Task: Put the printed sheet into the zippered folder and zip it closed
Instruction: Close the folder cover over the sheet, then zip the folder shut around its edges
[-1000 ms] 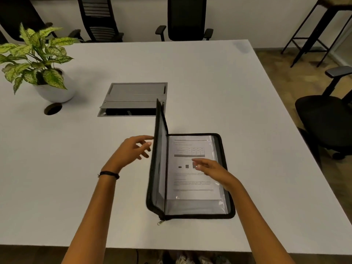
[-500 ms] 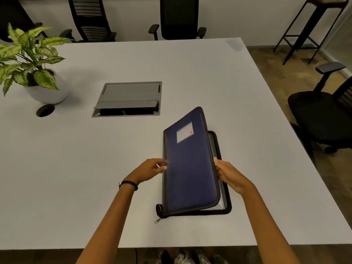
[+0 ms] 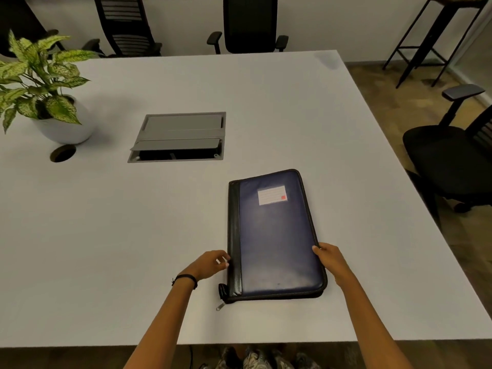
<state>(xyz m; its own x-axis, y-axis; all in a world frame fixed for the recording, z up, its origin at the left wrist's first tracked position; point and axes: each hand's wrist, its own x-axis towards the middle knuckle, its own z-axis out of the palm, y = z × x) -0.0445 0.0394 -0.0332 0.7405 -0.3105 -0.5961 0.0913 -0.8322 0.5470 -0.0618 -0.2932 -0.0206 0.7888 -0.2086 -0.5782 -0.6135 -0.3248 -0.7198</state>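
Note:
The navy zippered folder [image 3: 275, 235] lies flat on the white table [image 3: 106, 235], its cover folded down, a white label with a red mark near its top. The printed sheet is hidden inside. A metal zipper pull [image 3: 220, 306] sticks out at the folder's near left corner. My left hand [image 3: 211, 264] rests against the black spine on the left, fingers curled, touching the edge. My right hand [image 3: 331, 259] holds the folder's right edge near the bottom, thumb on the cover.
A grey cable box [image 3: 179, 137] with a half-raised lid is set into the table behind the folder. A potted plant [image 3: 40, 89] stands far left beside a round cable hole [image 3: 63, 153]. Black office chairs [image 3: 450, 155] surround the table; its near edge is close.
The folder's cover swung from upright over the printed sheet and now lies flat. My right hand slid off the sheet to the right edge; my left moved to the spine.

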